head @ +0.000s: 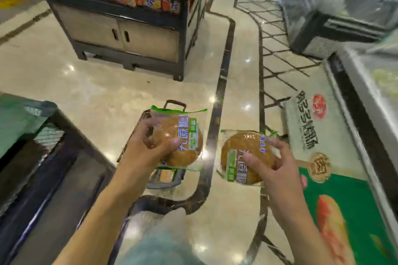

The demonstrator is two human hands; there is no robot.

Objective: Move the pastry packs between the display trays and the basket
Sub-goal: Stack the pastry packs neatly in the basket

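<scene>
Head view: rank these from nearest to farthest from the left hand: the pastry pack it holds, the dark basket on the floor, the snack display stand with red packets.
1. The clear, green-edged pastry pack, gripped in the left hand itself.
2. The dark basket, on the floor just beneath that hand, mostly hidden by it.
3. The snack display stand, well ahead across the floor, upper left.

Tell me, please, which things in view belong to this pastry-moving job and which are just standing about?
Job:
left hand, gripping left pack
right hand, gripping right pack
basket on the floor below the left pack

Standing about:
snack stand
freezer at right
floor sticker
dark counter at left
</scene>
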